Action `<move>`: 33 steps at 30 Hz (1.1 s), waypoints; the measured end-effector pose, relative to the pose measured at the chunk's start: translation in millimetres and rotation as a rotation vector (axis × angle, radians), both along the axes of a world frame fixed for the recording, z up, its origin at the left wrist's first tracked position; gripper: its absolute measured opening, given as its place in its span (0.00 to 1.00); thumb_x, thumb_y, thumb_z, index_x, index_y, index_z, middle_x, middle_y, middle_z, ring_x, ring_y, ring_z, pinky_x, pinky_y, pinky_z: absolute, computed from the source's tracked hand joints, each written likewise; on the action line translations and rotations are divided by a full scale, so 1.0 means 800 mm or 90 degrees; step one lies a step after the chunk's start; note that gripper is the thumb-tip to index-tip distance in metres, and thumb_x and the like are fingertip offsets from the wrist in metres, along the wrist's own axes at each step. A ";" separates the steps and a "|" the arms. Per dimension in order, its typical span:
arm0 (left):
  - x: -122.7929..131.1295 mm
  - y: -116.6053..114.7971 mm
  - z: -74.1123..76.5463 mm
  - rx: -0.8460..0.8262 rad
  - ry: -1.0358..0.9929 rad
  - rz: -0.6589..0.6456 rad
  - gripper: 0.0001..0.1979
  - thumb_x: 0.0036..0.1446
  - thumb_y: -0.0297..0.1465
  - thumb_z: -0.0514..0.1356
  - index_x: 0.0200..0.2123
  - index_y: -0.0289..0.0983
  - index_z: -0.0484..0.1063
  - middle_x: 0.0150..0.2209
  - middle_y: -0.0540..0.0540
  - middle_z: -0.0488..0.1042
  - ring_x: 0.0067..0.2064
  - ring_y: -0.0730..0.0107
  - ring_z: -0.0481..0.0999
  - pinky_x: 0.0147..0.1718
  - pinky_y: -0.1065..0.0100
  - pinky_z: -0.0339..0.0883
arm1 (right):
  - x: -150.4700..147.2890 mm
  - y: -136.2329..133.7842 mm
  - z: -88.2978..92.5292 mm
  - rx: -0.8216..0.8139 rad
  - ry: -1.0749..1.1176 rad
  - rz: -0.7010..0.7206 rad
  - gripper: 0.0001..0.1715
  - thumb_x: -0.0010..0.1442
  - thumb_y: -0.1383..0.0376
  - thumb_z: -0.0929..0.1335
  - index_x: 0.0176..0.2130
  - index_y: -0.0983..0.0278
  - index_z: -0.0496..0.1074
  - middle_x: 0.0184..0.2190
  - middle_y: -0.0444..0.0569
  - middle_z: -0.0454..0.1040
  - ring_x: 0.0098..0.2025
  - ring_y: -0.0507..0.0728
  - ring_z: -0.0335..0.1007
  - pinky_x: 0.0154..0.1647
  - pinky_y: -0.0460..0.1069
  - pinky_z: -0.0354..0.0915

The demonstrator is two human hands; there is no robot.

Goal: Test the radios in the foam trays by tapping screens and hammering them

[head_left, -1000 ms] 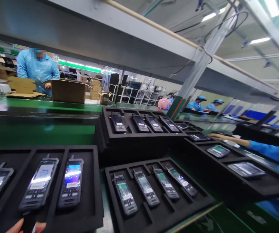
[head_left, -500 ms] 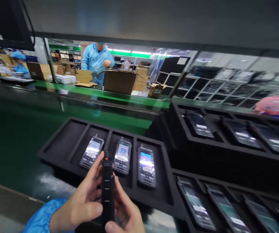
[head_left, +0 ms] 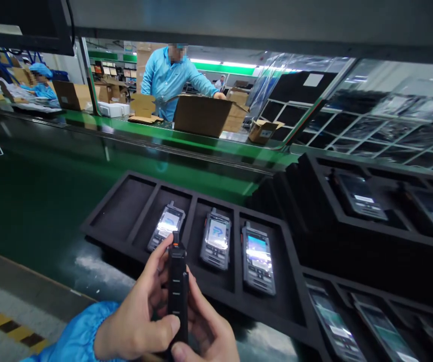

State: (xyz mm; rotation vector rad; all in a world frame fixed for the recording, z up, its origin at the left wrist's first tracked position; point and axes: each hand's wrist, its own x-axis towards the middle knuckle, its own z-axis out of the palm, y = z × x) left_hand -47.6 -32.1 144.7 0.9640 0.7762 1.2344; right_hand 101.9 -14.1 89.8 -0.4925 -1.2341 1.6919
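From afar, my left hand (head_left: 137, 322) and right hand (head_left: 209, 329) had a grip on the handset (head_left: 177, 284), so I figured steady handling near the tray (head_left: 124, 203) helped.

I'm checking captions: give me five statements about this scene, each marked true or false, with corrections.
1. The left hand and right hand hold one handset together. True.
2. Its screen faces us squarely. False: a narrow side does.
3. The tray just beyond them holds three handsets. True.
4. Those handsets' screens are all dark. False: all are lit.
5. The standing co-worker wears red. False: the jacket is blue.
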 end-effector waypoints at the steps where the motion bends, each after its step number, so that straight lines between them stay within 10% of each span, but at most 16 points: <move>1: -0.001 0.000 -0.001 0.004 0.008 0.001 0.46 0.50 0.46 0.66 0.65 0.56 0.41 0.63 0.42 0.50 0.53 0.54 0.67 0.45 0.61 0.67 | -0.001 0.000 0.002 0.000 -0.003 0.006 0.45 0.48 0.61 0.77 0.61 0.52 0.60 0.62 0.49 0.61 0.56 0.63 0.68 0.50 0.52 0.70; 15: -0.009 0.000 -0.004 0.062 0.042 -0.039 0.45 0.47 0.25 0.65 0.63 0.55 0.47 0.61 0.44 0.55 0.60 0.50 0.61 0.54 0.53 0.62 | -0.012 -0.017 0.028 -0.136 -0.039 -0.118 0.44 0.41 0.55 0.79 0.56 0.55 0.68 0.59 0.51 0.66 0.61 0.65 0.60 0.59 0.57 0.61; 27: -0.006 -0.008 -0.008 0.054 0.032 -0.022 0.43 0.51 0.33 0.67 0.64 0.56 0.46 0.62 0.46 0.55 0.63 0.52 0.56 0.60 0.52 0.55 | -0.012 -0.014 0.039 -0.107 -0.045 -0.105 0.39 0.42 0.55 0.79 0.53 0.51 0.70 0.59 0.46 0.66 0.63 0.62 0.57 0.64 0.56 0.54; 33: -0.010 0.004 0.007 -0.022 -0.069 -0.057 0.46 0.50 0.35 0.69 0.64 0.58 0.44 0.57 0.44 0.61 0.49 0.61 0.71 0.49 0.59 0.66 | -0.003 -0.009 0.052 -0.229 0.004 -0.001 0.42 0.42 0.58 0.80 0.55 0.51 0.67 0.59 0.45 0.65 0.58 0.60 0.65 0.56 0.52 0.64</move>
